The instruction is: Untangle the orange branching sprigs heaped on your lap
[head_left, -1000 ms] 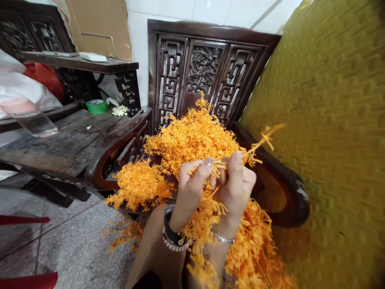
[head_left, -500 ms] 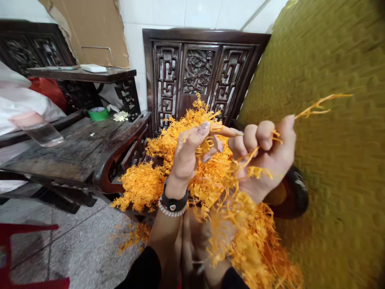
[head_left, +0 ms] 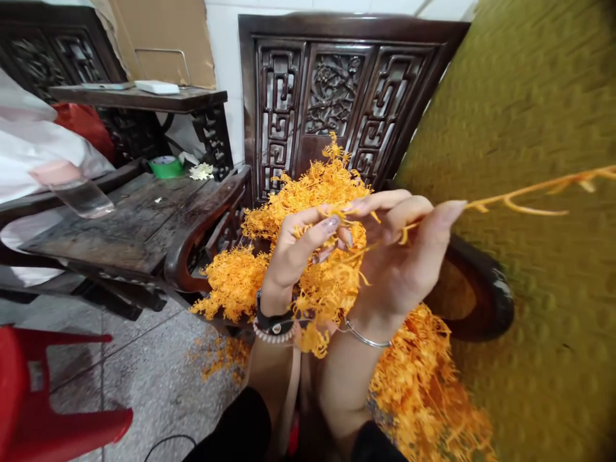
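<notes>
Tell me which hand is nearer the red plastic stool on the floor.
Left. The left hand is among the orange sprigs, up and right of the red plastic stool; the right hand is farther, on the left hand's far side.

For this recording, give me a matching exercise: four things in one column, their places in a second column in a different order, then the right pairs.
Things:
1. black wristband
2. silver bangle
3. red plastic stool
4. orange sprig

Places:
A. on the right wrist
B. on the floor, lower left
C. running out from the fingers of the right hand
D. on the left wrist

Pairs: 1-D, 2-A, 3-B, 4-C
</notes>
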Demonstrator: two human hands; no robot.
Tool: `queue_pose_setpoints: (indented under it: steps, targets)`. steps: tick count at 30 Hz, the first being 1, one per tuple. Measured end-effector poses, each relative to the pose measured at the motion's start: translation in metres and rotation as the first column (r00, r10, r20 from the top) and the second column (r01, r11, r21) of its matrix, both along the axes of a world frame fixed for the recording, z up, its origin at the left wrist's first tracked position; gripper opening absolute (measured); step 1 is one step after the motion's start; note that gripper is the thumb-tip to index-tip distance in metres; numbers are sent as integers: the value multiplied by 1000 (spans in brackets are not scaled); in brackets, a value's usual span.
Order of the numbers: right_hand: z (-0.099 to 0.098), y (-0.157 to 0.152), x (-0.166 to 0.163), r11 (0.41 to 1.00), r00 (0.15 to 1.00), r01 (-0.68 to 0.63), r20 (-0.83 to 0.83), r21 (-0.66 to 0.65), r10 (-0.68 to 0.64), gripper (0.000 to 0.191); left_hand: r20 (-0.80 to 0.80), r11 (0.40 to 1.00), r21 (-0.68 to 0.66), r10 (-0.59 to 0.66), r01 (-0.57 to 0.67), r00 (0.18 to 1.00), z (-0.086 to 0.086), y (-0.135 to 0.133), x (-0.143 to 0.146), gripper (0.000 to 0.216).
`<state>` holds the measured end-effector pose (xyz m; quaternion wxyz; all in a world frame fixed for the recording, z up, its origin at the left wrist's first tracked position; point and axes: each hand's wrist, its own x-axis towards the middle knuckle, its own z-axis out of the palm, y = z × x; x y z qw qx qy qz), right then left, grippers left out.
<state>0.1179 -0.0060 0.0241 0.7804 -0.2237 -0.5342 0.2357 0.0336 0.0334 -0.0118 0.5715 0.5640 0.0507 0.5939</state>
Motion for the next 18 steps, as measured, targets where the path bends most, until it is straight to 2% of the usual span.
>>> queue_pose_setpoints:
  steps: [3, 8, 14, 18]
  targets:
    - [0, -2, -3, 999, 999, 33, 21, 22, -34, 45, 15, 999, -21, -36, 37, 999, 2, -3, -3, 29]
    - [-2, 0, -4, 991, 988, 133, 73, -3, -133, 45, 12, 991, -116, 75, -74, 997, 0, -5, -1, 37]
    - [-4, 1, -4, 996, 988, 94, 122, 14, -95, 45, -38, 991, -127, 37, -41, 999, 3, -11, 7, 40]
    - [-5, 4, -3, 994, 998, 40, 45, -106, -35, 43, -70, 982, -156, 98, -108, 993, 9, -17, 12, 37]
